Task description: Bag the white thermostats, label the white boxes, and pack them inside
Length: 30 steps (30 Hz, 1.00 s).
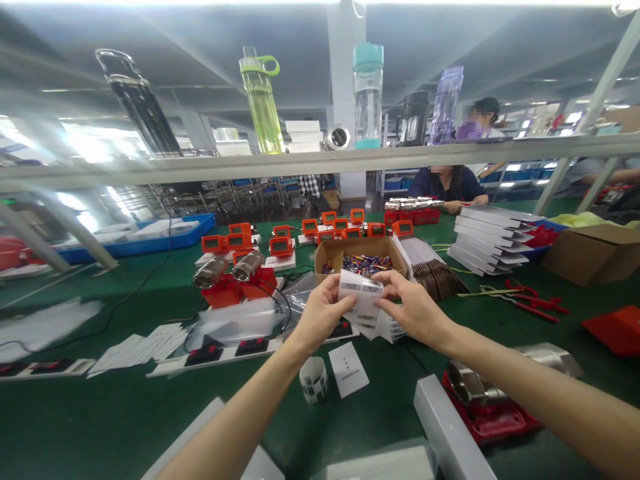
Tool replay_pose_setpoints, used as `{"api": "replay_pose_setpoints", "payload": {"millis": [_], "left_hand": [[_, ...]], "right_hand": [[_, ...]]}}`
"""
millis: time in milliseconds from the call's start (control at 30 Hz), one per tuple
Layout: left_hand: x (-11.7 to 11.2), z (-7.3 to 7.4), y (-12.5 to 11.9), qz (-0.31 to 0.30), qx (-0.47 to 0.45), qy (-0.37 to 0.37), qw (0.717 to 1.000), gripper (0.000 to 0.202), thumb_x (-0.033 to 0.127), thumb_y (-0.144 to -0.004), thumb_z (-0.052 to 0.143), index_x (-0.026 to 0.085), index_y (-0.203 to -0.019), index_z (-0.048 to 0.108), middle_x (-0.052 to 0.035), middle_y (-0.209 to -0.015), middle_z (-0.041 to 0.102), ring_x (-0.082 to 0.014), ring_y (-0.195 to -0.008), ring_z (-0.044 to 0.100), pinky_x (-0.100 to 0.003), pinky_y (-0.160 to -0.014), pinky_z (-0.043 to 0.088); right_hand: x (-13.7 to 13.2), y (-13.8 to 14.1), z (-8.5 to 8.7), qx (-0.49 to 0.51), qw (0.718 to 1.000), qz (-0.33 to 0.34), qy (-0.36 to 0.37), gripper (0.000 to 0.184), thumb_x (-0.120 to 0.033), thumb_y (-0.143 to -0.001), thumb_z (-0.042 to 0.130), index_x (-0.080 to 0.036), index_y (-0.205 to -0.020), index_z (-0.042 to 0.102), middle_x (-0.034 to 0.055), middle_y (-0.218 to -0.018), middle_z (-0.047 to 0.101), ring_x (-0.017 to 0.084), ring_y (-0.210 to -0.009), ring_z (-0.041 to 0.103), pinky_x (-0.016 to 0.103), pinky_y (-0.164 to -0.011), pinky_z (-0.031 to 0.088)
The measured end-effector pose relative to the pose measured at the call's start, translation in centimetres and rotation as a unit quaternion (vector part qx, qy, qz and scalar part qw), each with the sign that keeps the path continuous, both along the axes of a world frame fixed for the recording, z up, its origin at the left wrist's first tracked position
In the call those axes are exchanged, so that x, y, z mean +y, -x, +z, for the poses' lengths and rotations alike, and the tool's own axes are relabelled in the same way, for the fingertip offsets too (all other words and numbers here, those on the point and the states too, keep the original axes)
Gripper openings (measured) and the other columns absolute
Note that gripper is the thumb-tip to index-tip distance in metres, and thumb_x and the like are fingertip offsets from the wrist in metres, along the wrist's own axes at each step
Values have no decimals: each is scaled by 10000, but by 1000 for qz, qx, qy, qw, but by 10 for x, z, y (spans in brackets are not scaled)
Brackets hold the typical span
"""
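My left hand (325,308) pinches the left edge of a white sheet of printed labels (361,299). The right edge of that sheet is between the thumb and fingers of my right hand (413,308). Its paper curls a little and hangs over the bench, in front of an open cardboard box (327,252) of small colourful pieces. Below the hands stands a small roll of labels (314,380), with a white printed card (349,369) lying beside it. Under my right forearm sits a metal pipe fitting (473,383) with a red base.
Orange-framed devices (283,247) stand across the back of the green bench (100,420). A stack of folded white boxes (487,240) is at the right, near red-handled pliers (535,307). Bottles (367,97) line the shelf overhead. A co-worker (445,187) sits opposite.
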<state>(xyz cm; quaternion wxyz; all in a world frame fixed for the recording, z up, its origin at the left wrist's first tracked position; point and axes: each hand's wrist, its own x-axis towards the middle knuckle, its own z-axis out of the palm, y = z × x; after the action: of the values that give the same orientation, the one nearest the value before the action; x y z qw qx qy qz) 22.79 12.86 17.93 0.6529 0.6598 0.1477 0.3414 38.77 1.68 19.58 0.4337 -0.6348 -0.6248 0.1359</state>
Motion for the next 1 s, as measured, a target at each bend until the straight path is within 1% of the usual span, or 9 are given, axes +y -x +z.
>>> {"api": "replay_pose_setpoints", "payload": {"millis": [100, 200, 300, 433, 533, 633, 733, 833, 1000], "left_hand": [[-1, 0, 1, 0, 0, 1, 1000, 366, 216, -763, 700, 167, -1094, 552, -50, -988, 683, -170, -837, 641, -278, -732, 535], [-3, 2, 2, -1, -1, 4, 1000, 343, 216, -762, 700, 161, -1072, 563, -45, -967, 682, -160, -813, 638, -268, -734, 528], [-4, 2, 2, 0, -2, 8, 1000, 327, 220, -760, 701, 166, -1053, 568, -32, -942, 680, -152, -789, 635, -258, -725, 522], [-3, 0, 3, -2, 0, 11, 1000, 350, 225, -757, 704, 181, -1075, 565, -31, -966, 677, -157, -800, 636, -263, -727, 523], [-3, -2, 4, -2, 6, 12, 1000, 366, 216, -748, 709, 182, -1083, 565, -35, -977, 679, -162, -813, 637, -264, -726, 524], [-3, -3, 5, 5, 11, 18, 1000, 359, 234, -746, 710, 173, -1069, 564, -45, -967, 687, -167, -795, 643, -261, -698, 524], [-2, -3, 3, 25, 11, 26, 999, 356, 249, -735, 718, 164, -1045, 566, -48, -958, 694, -157, -764, 644, -255, -695, 516], [0, -1, 1, 56, 6, 31, 998, 363, 257, -737, 708, 167, -1057, 561, -46, -953, 698, -157, -765, 647, -260, -708, 511], [3, 1, -3, 106, -2, 32, 994, 365, 254, -709, 714, 161, -1027, 564, -49, -941, 699, -172, -778, 652, -279, -728, 508]], "right_hand": [[0, 1, 0, -1, 1000, 1, 3, 341, -134, -834, 588, -206, -1152, 488, 11, -873, 721, 198, -887, 668, 326, -806, 469], [0, 2, 0, 4, 1000, 4, 7, 333, -139, -835, 591, -208, -1147, 497, 16, -901, 721, 199, -908, 666, 325, -811, 467], [-2, 4, -1, 20, 1000, 5, 16, 327, -164, -833, 600, -202, -1143, 505, 23, -885, 718, 211, -890, 669, 336, -801, 472], [-2, 6, -2, 67, 998, -2, 21, 361, -229, -856, 583, -189, -1191, 457, 34, -878, 708, 213, -861, 673, 334, -770, 493], [-2, 7, -2, 103, 994, -2, 20, 367, -202, -862, 558, -180, -1208, 437, 41, -883, 699, 211, -889, 663, 332, -785, 495], [-2, 9, -3, 148, 988, 10, 32, 374, -194, -864, 541, -170, -1218, 423, 49, -869, 692, 212, -867, 666, 333, -762, 513], [-1, 8, -6, 205, 977, 23, 54, 416, -185, -849, 542, -149, -1230, 378, 67, -890, 689, 207, -843, 679, 327, -736, 535], [0, 8, -10, 253, 963, 32, 88, 479, -160, -807, 566, -128, -1233, 352, 91, -929, 694, 204, -848, 690, 332, -764, 543], [-4, 12, -11, 295, 943, 68, 137, 467, -129, -727, 582, -131, -1163, 417, 72, -885, 720, 192, -845, 698, 322, -797, 545]]}}
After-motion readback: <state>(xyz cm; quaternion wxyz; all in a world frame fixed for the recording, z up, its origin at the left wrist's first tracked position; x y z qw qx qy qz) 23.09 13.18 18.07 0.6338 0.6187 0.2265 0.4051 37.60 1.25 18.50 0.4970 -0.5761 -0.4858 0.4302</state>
